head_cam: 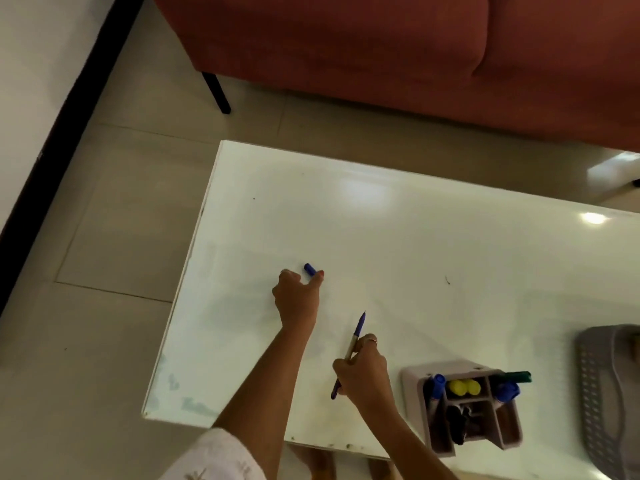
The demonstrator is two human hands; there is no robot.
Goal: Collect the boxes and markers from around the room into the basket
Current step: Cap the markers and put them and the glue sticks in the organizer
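Head view, only one we have. Our right hand point(362, 367) is curled round a slim blue-capped pen with a grey barrel point(352, 348). Its long axis runs near-left to far-right, steeply; the blue cap end points away toward the far side of the table, the other end pokes out below the fist at the near left. The middle of the barrel is hidden by the fingers.

Our left hand point(298, 296) reaches further out over the glossy white rectangular table point(433, 237), thumb and forefinger spread round a short blue marker point(310, 269) lying on the top. We see only the far-left end of that marker; the rest is behind the fingertip, so its axis looks roughly far-left to near-right, approx. Can't tell if the fingers have closed on it or just touch it.

Near right on the table stands a pale pink plastic desk organiser with compartments point(464, 407). It holds two blue-capped markers point(438, 382), upright w/ caps toward us, a pair of yellow-capped ones point(464, 388) between them, and a green marker point(516, 376) lying across its far-right corner, pointing right. Dark items in the lower compartment are too blurred to name.

At the right edge a grey perforated plastic basket point(595, 382) is cut off by the frame; contents not visible.

Far side: rust-red fabric sofa point(381, 57), black leg, on pale tiled floor point(121, 220).
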